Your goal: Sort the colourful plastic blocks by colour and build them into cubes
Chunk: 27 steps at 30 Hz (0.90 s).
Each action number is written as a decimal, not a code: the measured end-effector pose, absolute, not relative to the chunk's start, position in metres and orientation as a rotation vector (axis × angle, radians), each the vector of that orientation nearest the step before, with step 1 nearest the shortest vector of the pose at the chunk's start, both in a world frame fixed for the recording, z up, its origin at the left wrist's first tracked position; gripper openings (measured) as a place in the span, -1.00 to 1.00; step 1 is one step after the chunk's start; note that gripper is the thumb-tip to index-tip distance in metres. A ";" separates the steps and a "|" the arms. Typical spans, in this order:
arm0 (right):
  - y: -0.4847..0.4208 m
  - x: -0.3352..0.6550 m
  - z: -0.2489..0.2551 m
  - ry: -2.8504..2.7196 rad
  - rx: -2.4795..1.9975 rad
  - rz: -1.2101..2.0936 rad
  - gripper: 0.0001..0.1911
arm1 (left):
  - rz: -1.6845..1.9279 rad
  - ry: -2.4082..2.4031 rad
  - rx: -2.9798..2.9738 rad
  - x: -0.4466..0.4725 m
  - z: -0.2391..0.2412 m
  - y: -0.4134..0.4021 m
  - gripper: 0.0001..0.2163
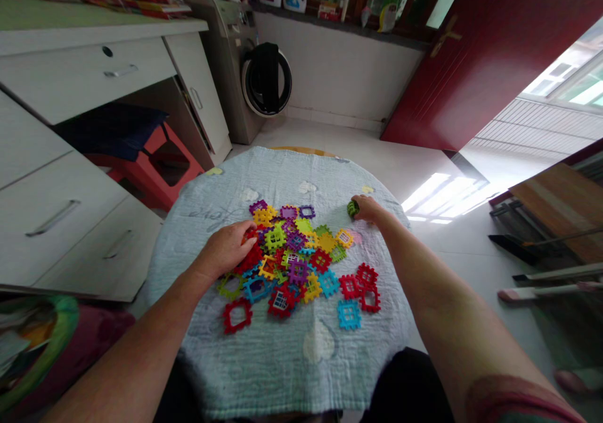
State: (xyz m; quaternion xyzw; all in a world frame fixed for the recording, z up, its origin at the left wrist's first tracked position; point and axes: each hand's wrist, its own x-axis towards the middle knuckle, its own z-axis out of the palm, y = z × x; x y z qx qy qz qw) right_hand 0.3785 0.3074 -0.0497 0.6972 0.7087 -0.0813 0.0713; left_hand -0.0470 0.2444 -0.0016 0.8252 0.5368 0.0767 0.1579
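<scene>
A pile of square plastic interlocking blocks point(298, 271) with notched edges lies on the table, in red, yellow, green, blue and purple. At the pile's left side, my left hand point(230, 246) is closed on red interlocking blocks point(249, 256); its fingers hide part of them. Farther back and to the right, apart from the pile, my right hand point(366, 208) grips green interlocking blocks point(352, 208) at the table surface. How many it holds, I cannot tell. Three red blocks point(360, 288) and a blue block point(349, 315) lie to the right of the pile.
A pale blue patterned cloth point(277, 373) covers the round table. White drawers point(61, 209) and a red stool point(172, 159) stand left, near a bin point(70, 322). Behind are a washing machine point(230, 65) with its door open and a red door point(471, 52).
</scene>
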 end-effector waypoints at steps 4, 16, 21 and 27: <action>0.301 0.375 -0.044 2.143 2.166 -0.234 -0.16 | 0.245 1.528 2.363 -0.048 -0.004 0.245 -0.69; 0.172 0.355 0.005 2.301 2.620 -0.594 -0.53 | 0.231 1.425 2.462 -0.039 -0.012 0.241 -0.70; 0.102 0.325 0.005 2.070 2.595 -0.814 -0.74 | 0.297 1.347 2.486 -0.031 -0.012 0.232 -0.73; 0.077 0.306 -0.008 2.098 2.372 -0.620 -0.87 | 0.305 1.340 2.482 -0.029 -0.011 0.232 -0.74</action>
